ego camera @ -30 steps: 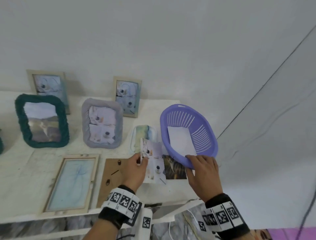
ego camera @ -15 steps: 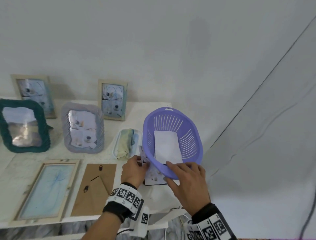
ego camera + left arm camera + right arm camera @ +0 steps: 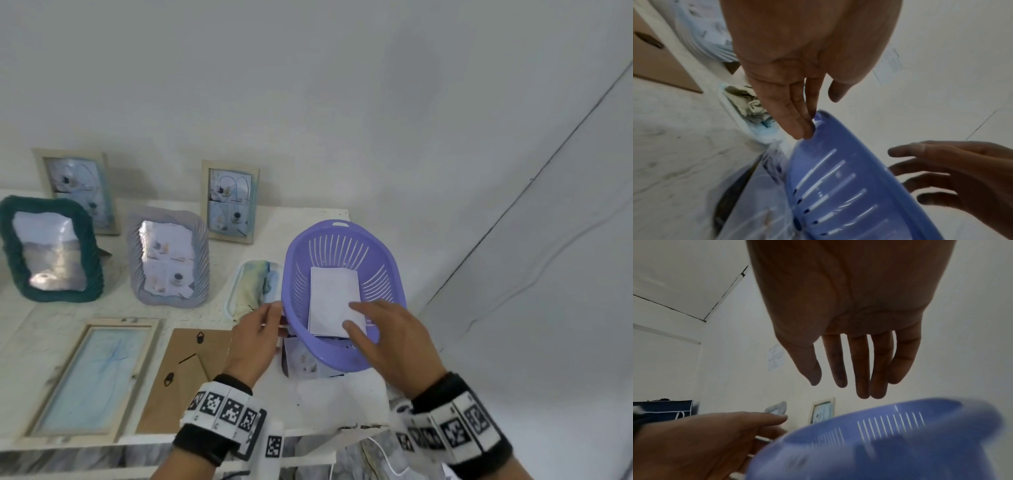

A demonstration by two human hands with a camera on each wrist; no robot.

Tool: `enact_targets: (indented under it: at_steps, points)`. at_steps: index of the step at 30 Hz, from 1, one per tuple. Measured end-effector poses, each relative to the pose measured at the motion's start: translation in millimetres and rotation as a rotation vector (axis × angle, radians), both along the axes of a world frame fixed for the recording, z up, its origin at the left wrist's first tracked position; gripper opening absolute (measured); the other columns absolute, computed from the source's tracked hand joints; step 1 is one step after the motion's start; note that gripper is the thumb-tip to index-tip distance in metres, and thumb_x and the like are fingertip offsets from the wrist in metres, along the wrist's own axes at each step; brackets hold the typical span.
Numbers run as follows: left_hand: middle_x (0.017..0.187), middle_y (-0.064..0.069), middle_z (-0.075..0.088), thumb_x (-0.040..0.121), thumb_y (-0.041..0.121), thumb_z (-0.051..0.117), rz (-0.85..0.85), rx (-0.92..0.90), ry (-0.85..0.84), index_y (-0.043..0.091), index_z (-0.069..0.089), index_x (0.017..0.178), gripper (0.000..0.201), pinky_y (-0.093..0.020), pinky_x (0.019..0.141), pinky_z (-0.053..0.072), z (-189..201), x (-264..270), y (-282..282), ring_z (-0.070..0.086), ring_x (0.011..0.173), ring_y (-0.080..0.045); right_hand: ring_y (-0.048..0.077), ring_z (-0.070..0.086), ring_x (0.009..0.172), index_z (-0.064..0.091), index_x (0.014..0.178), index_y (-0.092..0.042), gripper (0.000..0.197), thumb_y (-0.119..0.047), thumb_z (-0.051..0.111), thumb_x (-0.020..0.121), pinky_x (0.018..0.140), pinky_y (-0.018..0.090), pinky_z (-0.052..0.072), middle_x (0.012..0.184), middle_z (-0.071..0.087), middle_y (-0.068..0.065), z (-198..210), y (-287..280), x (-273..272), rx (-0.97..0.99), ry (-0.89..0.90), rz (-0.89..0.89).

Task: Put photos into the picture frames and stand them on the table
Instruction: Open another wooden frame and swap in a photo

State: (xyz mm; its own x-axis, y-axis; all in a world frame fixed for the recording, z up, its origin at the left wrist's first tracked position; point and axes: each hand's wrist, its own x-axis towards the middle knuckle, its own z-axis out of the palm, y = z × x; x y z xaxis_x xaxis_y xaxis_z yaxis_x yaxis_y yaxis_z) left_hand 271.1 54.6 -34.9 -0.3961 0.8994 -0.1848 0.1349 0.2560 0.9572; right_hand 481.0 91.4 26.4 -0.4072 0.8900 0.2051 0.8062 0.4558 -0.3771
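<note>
Head view: nearest, the left hand (image 3: 255, 337), fingers straight, touches the basket (image 3: 342, 240) rim, no longer pinching the photo (image 3: 303, 359), which now lies on the tabletop (image 3: 325, 401) under the basket. The right hand (image 3: 383, 337), fingers loose, has moved over the white sheet (image 3: 330, 294) inside. Beyond, four frames (image 3: 168, 255) stand filled.

Soft, even, dim daylight; faint shadows behind the standing frames (image 3: 228, 202) on the far wall. Glass glares white on the green frame (image 3: 48, 250). Wrist views smear the purple basket (image 3: 890, 434), edges bowed
</note>
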Motion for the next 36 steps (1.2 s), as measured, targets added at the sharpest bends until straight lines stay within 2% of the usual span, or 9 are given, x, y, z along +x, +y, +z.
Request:
enact_targets:
  at_steps: [7, 11, 15, 19, 22, 27, 30, 33, 36]
  points:
    - [0.088, -0.009, 0.071, 0.094, 0.02, 0.063, 0.037, 0.037, -0.079, 0.029, 0.058, 0.116, 0.025, -0.029, 0.056, 0.059, 7.8, 3.6, 8.4, 0.071, 0.068, -0.011, 0.019, 0.053, 0.121, 0.052, 0.135, -0.024, 0.047, -0.044, 0.054, 0.093, 0.098, 0.032, 0.042, 0.133, 0.057, -0.003, 43.7, 95.4, -42.6, -0.271, -0.33, 0.089]
    - [0.084, -0.011, 0.07, 0.094, 0.017, 0.063, 0.03, 0.058, -0.108, 0.029, 0.058, 0.114, 0.024, -0.03, 0.056, 0.059, 8.4, 3.6, 7.1, 0.071, 0.067, -0.013, 0.024, 0.054, 0.12, 0.049, 0.135, -0.015, 0.054, -0.039, 0.063, 0.089, 0.098, 0.036, 0.046, 0.135, 0.055, 0.003, 26.2, 138.8, -83.0, -0.332, -0.574, 0.125]
    - [0.084, -0.01, 0.07, 0.094, 0.015, 0.064, 0.023, 0.064, -0.126, 0.027, 0.058, 0.115, 0.025, -0.029, 0.055, 0.059, 8.6, 2.3, 7.9, 0.071, 0.065, -0.011, 0.028, 0.062, 0.102, 0.057, 0.119, -0.014, 0.059, -0.038, 0.081, 0.071, 0.084, 0.04, 0.055, 0.12, 0.062, 0.007, -7.2, 154.2, -101.1, -0.34, -0.778, 0.167]
    - [0.083, -0.009, 0.07, 0.094, 0.014, 0.063, 0.0, 0.066, -0.126, 0.025, 0.058, 0.117, 0.026, -0.031, 0.057, 0.06, 7.7, 0.6, 8.7, 0.071, 0.065, -0.012, 0.032, 0.052, 0.119, 0.05, 0.132, -0.008, 0.063, -0.038, 0.073, 0.081, 0.085, 0.042, 0.05, 0.131, 0.053, 0.012, -26.7, 154.6, -99.8, -0.301, -0.955, 0.224]
    - [0.081, -0.008, 0.069, 0.094, 0.013, 0.063, -0.004, 0.073, -0.119, 0.025, 0.058, 0.117, 0.026, -0.034, 0.057, 0.06, 7.7, 0.0, 8.2, 0.071, 0.064, -0.011, 0.035, 0.053, 0.113, 0.041, 0.137, -0.009, 0.064, -0.036, 0.067, 0.086, 0.084, 0.043, 0.047, 0.126, 0.053, 0.016, -32.2, 153.1, -101.5, -0.228, -0.888, 0.171]
    - [0.082, -0.01, 0.069, 0.093, 0.015, 0.063, -0.009, 0.065, -0.125, 0.023, 0.058, 0.119, 0.027, -0.031, 0.055, 0.059, 8.4, -1.3, 8.0, 0.07, 0.064, -0.01, 0.039, 0.048, 0.125, 0.017, 0.15, -0.015, 0.097, -0.044, 0.075, 0.077, 0.099, 0.053, 0.04, 0.137, 0.049, 0.015, -21.8, 157.0, -110.0, -0.334, -0.79, 0.044]
    - [0.084, -0.01, 0.069, 0.093, 0.015, 0.063, -0.012, 0.063, -0.124, 0.022, 0.058, 0.119, 0.027, -0.028, 0.054, 0.058, 9.8, -2.4, 8.3, 0.07, 0.064, -0.009, 0.038, 0.05, 0.121, 0.025, 0.143, -0.014, 0.069, -0.027, 0.064, 0.088, 0.099, 0.051, 0.04, 0.13, 0.053, 0.015, -15.4, 159.5, -107.0, -0.249, -0.736, 0.024]
    - [0.086, -0.005, 0.069, 0.094, 0.02, 0.063, -0.026, 0.059, -0.062, 0.023, 0.057, 0.121, 0.028, -0.027, 0.057, 0.059, 9.1, -4.2, 7.9, 0.069, 0.066, -0.006, 0.033, 0.061, 0.097, 0.037, 0.133, -0.016, 0.046, -0.011, 0.055, 0.091, 0.082, 0.041, 0.052, 0.109, 0.062, 0.013, -2.5, 156.8, -99.4, -0.283, -0.597, 0.041]
    - [0.091, 0.007, 0.066, 0.092, 0.029, 0.064, -0.027, 0.045, 0.056, 0.024, 0.057, 0.124, 0.033, -0.027, 0.068, 0.059, 6.0, -8.7, 8.7, 0.064, 0.074, -0.002, 0.03, 0.059, 0.086, 0.044, 0.123, -0.019, 0.034, -0.008, 0.045, 0.092, 0.071, 0.036, 0.049, 0.104, 0.063, 0.01, 20.2, 147.2, -90.2, -0.276, -0.423, 0.032]
